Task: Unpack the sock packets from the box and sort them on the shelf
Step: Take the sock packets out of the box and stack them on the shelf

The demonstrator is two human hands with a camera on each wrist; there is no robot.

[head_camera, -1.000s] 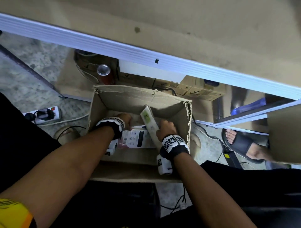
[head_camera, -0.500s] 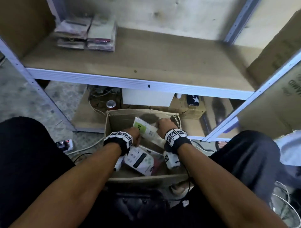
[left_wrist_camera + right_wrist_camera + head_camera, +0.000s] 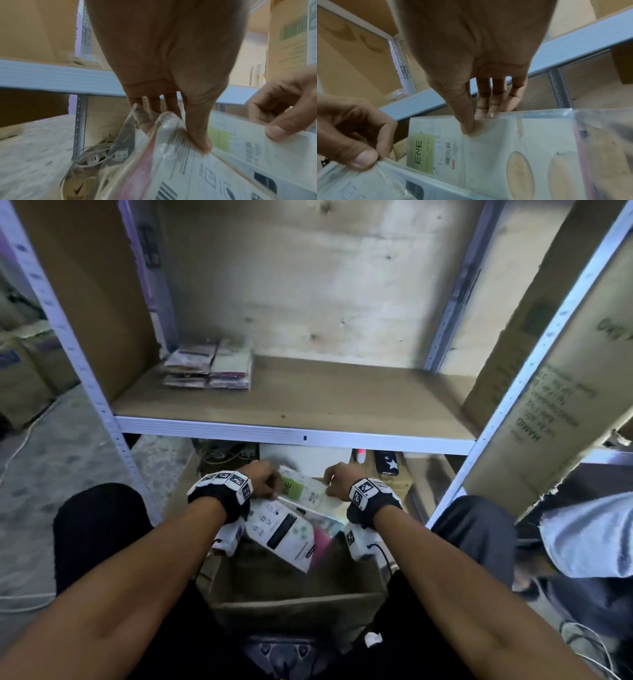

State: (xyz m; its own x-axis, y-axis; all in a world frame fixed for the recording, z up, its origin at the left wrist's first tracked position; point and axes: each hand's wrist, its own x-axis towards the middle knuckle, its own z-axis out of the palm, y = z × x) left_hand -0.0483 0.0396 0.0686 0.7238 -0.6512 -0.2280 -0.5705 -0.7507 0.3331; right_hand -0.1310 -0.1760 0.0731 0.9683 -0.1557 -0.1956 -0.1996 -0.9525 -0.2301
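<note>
- Both hands have come up out of the cardboard box (image 3: 294,601) since a second ago, each bringing a packet level with the shelf's front rail.
- Left hand (image 3: 262,479) pinches the clear top edge of the white barcode packet (image 3: 281,534), thumb on top; the packet hangs below the grip, over the box.
- Right hand (image 3: 337,477) pinches the green-labelled ENE packet (image 3: 306,491), thumb on its face, fingers behind; it lies between the two grips.
- Stacked packets (image 3: 210,364) sit on the shelf (image 3: 308,402) well above and left of both grips.
- Judgement: extraction looks done for this pair; carrying up and sorting comes next.
</note>
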